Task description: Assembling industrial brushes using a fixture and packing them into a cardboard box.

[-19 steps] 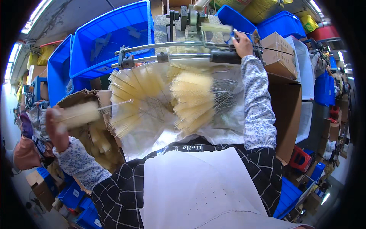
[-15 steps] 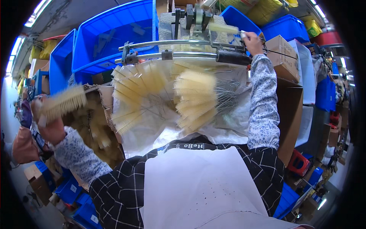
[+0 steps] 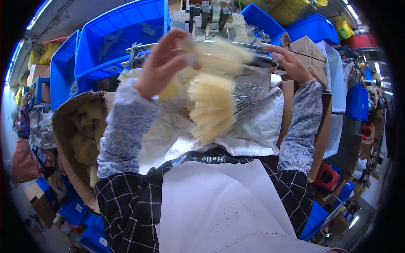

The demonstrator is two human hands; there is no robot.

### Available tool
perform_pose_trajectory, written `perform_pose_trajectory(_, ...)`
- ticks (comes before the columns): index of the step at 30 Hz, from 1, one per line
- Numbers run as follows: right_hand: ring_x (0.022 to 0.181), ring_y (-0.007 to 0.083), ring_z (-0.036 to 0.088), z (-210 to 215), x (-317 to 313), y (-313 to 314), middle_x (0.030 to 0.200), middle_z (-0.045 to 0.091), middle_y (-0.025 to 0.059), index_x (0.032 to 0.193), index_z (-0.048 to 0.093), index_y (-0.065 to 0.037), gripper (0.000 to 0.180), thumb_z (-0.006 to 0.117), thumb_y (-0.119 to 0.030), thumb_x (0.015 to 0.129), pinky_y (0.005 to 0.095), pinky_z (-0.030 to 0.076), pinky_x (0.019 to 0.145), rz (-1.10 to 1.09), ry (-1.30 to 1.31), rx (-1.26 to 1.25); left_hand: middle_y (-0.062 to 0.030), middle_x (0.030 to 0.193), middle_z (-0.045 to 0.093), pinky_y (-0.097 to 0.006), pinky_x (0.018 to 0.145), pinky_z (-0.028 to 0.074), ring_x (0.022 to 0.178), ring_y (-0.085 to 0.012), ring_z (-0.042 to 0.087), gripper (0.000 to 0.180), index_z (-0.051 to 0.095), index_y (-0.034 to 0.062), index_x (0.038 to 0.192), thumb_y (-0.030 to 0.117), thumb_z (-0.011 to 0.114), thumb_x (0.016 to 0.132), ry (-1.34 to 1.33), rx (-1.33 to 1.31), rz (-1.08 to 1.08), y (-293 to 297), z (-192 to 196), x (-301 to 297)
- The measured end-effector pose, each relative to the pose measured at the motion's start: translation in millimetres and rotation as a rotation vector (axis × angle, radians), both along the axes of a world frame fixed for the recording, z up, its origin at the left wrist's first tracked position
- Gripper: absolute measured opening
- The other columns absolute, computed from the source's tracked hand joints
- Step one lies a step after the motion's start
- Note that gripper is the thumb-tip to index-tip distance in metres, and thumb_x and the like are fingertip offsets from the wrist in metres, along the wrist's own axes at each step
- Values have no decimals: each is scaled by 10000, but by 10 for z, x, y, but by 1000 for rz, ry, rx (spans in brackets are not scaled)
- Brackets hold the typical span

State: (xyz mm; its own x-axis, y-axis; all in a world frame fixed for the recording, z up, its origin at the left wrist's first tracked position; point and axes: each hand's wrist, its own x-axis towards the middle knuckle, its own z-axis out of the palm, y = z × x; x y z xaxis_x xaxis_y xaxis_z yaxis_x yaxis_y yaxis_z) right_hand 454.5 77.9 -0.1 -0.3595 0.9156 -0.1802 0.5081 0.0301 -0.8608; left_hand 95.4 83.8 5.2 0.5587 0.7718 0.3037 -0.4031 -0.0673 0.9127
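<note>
My left hand (image 3: 168,61) is raised over the metal rods, fingers curled at the left end of a pale yellow bristle brush (image 3: 221,57). The brush is smeared by motion, and a second one may overlap it. My right hand (image 3: 293,65) is at the right end of the rods, its thumb and forefinger in a pinch. What sits between those fingertips is too fine and blurred to make out. Below lies a fanned stack of yellow brushes (image 3: 211,105), wire handles pointing right. Another group of brushes (image 3: 171,90) is partly hidden by my left arm.
A clamp-like machine (image 3: 209,17) with rods stands at the far side. Blue bins (image 3: 122,69) are at the far left, another blue bin (image 3: 312,31) at the far right. An open carton (image 3: 71,118) with brushes is at the left; a closed carton (image 3: 308,55) is beside my right hand.
My left hand has moved from above the left carton, with a brush, to the rods at the centre. My right hand has shifted slightly right and down.
</note>
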Motion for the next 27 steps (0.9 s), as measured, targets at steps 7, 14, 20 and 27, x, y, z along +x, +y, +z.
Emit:
perform_pose_trajectory(7,823,143,530,-233,-1304,-136,857,579,82,1053,502,-20,331,534,-267,835,268,437,728,94,372,175,-71,927,517,-242,718,464,832,-141,550,342,381,13,1058,54,574,779,63,-102,86,-64,-170,334)
perform_pose_trajectory(14,760,216,536,-848,-476,520,773,578,62,1038,572,-180,295,526,-102,757,358,419,718,-379,-786,742,-114,1123,462,-345,821,406,1013,-252,489,463,395,82,1134,212,595,736,1240,723,147,-164,-602,-580)
perform_pose_trajectory(20,873,228,493,-933,-510,666,868,564,39,1014,584,-245,304,514,-135,740,365,375,777,-427,-849,661,-114,1241,362,-372,867,365,1069,-280,439,499,405,106,1170,227,599,727,1454,702,238,-161,-738,-604)
perform_pose_trajectory(27,876,213,486,-992,-509,715,855,557,29,1031,579,-256,311,501,-130,757,356,364,789,-385,-861,710,-132,1054,431,-351,815,395,941,-313,493,421,458,38,1042,187,635,689,1412,372,249,-84,-558,-549)
